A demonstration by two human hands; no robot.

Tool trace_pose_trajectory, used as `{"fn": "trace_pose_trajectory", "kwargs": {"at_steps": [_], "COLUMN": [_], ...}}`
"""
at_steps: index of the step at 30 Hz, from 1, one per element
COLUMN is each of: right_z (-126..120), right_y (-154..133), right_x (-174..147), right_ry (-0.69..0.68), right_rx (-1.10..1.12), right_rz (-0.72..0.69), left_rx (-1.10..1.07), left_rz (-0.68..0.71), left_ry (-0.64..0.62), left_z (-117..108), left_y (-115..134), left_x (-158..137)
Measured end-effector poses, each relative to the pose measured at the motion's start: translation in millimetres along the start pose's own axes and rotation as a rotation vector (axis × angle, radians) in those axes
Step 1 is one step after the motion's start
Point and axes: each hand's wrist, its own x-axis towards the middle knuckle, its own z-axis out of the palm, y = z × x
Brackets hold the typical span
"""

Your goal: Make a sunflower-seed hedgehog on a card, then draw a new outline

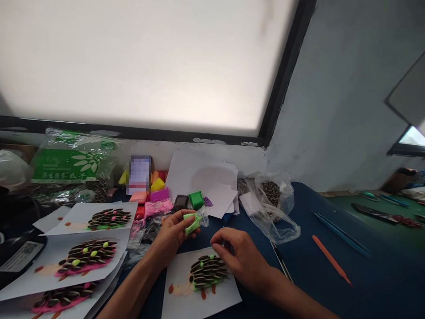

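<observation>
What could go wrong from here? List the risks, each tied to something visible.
The right hand, close to the seed hedgehog, might brush its seeds out of place.
The left forearm passes near the overlapping cards and could nudge them.
The green clay in the left hand might mark the nearby white sheet if dropped.

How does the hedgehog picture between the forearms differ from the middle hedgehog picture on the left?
The central picture has a green base; the left picture has a pink one. The central picture shows two green dots; the left picture shows four yellow-green dots. Both show seed-covered hedgehogs on white paper, snouts pointing left.
</observation>
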Motion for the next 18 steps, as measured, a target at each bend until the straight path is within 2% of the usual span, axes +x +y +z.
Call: {"fn": "trace_pose_trajectory", "kwargs": {"at_steps": [8, 13, 18], "right_z": [-7, -4, 0], "right_y": [7, 10, 11], "right_x": [8, 21, 37], "right_ry": [0.152, 0.046, 0.002], "right_rx": [0.211, 0.219, 0.435], "right_rz": [0.115, 0.167, 0.292], "left_rx": [0.143, 0.213, 0.213], "left_rz": [0.016, 0.035, 0.046], "left_ry": [-0.121, -0.138, -0.155], "left_z": [-5, -6, -9], "left_y": [-7, -9, -12], "left_x": [1, 1, 4]}}
